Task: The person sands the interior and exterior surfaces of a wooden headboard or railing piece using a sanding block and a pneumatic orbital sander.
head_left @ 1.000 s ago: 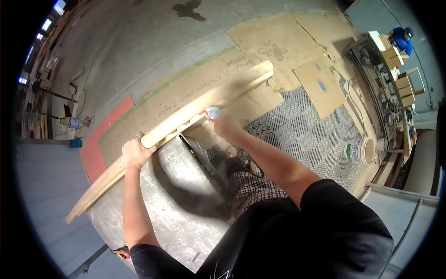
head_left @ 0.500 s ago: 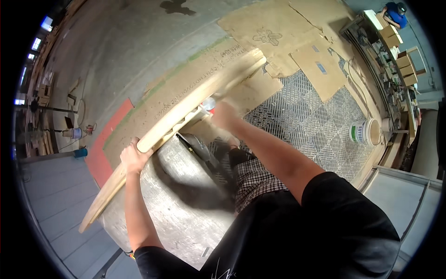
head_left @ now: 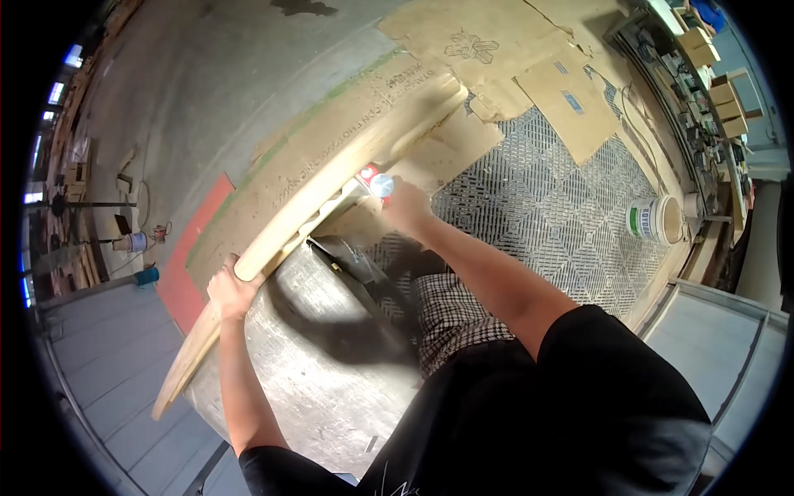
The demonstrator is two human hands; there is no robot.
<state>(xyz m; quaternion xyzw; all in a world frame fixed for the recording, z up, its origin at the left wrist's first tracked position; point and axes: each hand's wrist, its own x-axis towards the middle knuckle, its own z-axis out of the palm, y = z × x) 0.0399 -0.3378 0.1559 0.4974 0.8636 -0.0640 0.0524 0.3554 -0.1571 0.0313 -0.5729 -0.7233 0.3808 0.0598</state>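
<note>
A long, gently curved piece of pale wood (head_left: 331,178) lies slantwise over a scuffed metal surface (head_left: 318,380). Its lower edge is scalloped near the middle. My left hand (head_left: 234,288) is wrapped round the wood, toward its lower left part. My right hand (head_left: 408,207), slightly blurred, grips a small red-and-white object (head_left: 380,185) with a pale round part, close to the scalloped edge. What kind of object it is, and whether it touches the wood, I cannot tell. Below the wood, a dark gap with a bent, shiny edge (head_left: 347,258) opens beside the metal surface.
Cardboard sheets (head_left: 571,103) and a patterned floor mat (head_left: 538,215) cover the floor ahead and right. A white bucket (head_left: 657,220) stands at the right, near a cluttered shelf (head_left: 703,124). A person in blue (head_left: 708,15) is partly visible at the far right.
My right hand has shifted slightly, and the red-and-white object shows more plainly. The wood has tilted a little, its far end moving slightly up and left. My left hand keeps its hold.
</note>
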